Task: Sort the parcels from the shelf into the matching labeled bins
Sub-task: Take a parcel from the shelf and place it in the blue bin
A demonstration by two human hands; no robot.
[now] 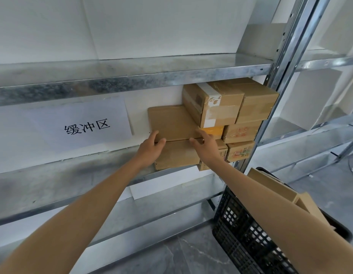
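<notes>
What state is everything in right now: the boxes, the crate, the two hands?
Flat parcel, lying atop a closed lower box on the shelf.
Taped box, sealed, topmost in its stack.
Black crate, holding flat cardboard parcels.
Left hand, fingers on the flat parcel's front edge; grip unclear.
Right hand, the same.
Paper sign, stuck up behind the shelf.

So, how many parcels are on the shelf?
8. Left: upper flat box over lower flat box. Right, top row: taped box, plain box. Middle row: yellow parcel, red-printed box. Bottom row: half-hidden box, small printed box. Others may hide behind.
</notes>
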